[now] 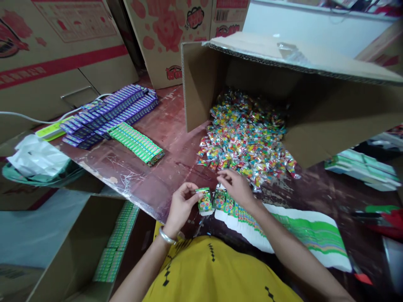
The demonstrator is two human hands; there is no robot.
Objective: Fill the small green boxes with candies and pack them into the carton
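Observation:
My left hand (pixel 183 205) pinches a small green printed box (pixel 205 201) between thumb and fingers, just above the table's near edge. My right hand (pixel 238 188) is beside it at the front of the candy heap, fingers bent together; whatever they hold, if anything, is too small to make out. Under my right forearm lies a long fanned row of flat green cartons (pixel 302 230) with white flaps. Its near end almost touches the held box. Small clear packets of colourful candy (pixel 245 138) spill out of a large cardboard box (pixel 324 121) tipped on its side.
Stacked purple boxes (pixel 110 113) and a row of green boxes (pixel 137 142) stand at the left. An open carton (pixel 78 239) with green boxes is below the table edge. A white cable (pixel 28 119) reaches a yellow-green strip (pixel 52 131). More cartons (pixel 363 170) lie right.

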